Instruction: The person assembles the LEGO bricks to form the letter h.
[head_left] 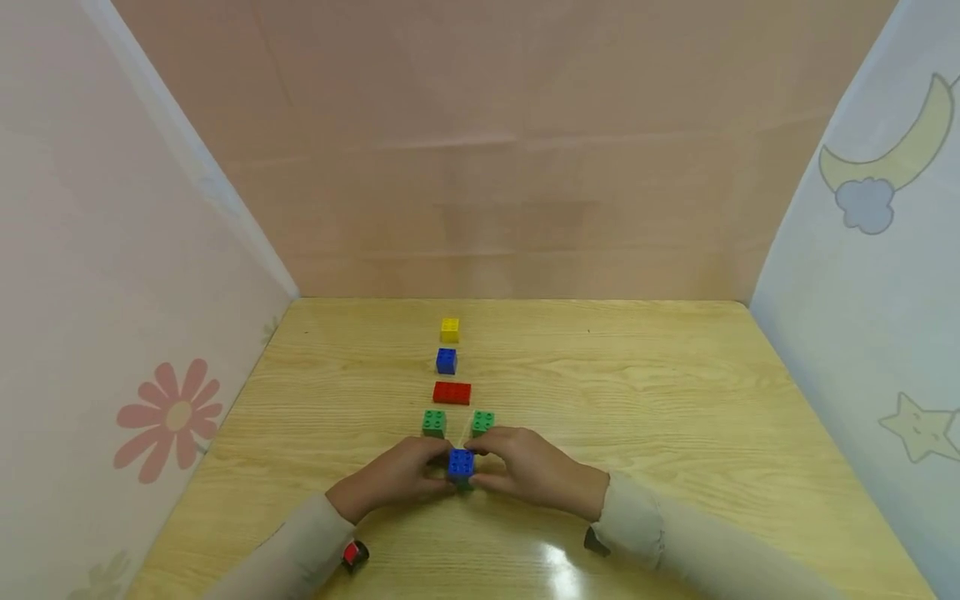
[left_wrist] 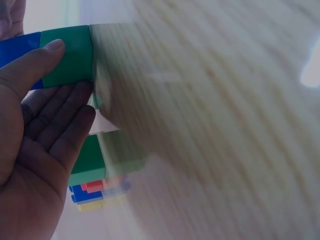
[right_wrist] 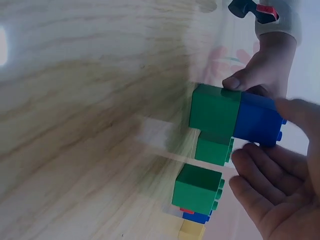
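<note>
A blue building brick [head_left: 461, 463] sits on top of a green building brick [right_wrist: 214, 111], the two stacked flush near the front middle of the table. From the left, my left hand [head_left: 401, 475] grips the green brick, its thumb [left_wrist: 54, 49] flat against the side. My right hand [head_left: 536, 472] comes in from the opposite side and holds the blue brick between thumb and fingers. Just beyond the stack stand two more green bricks, one to the left [head_left: 434, 422] and one to the right [head_left: 483, 422], the latter close to my right fingers.
Further back, a red long brick [head_left: 452, 392], another blue brick [head_left: 446, 361] and a yellow brick [head_left: 450, 330] form a rough line away from me. The wooden table [head_left: 637, 375] meets a plain back panel [head_left: 487, 167] and patterned side panels.
</note>
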